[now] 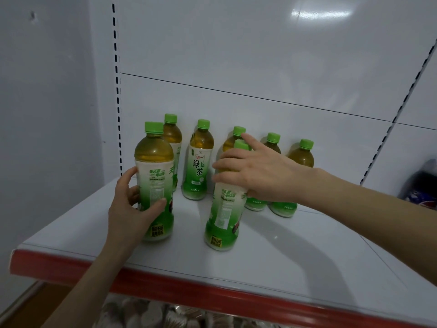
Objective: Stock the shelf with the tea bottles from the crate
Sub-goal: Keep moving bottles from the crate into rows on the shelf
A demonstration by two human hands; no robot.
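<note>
So my left hand (132,204) is wrapped around the lower half of a tea bottle (155,185) standing upright on the white shelf (283,252), thumb in front, fingers round the back. My right hand (257,171) is clamped over the shoulder of a second bottle (223,216), also upright, at about 3 o'clock from the first one, index finger sticking up past the green cap (241,145). Five more bottles stand in a row behind, at 12 o'clock from my hands, along the back panel (260,55). Shelf has a red front edge (165,285). Something dark sits way off at 3 o'clock, too blurry to call.
</note>
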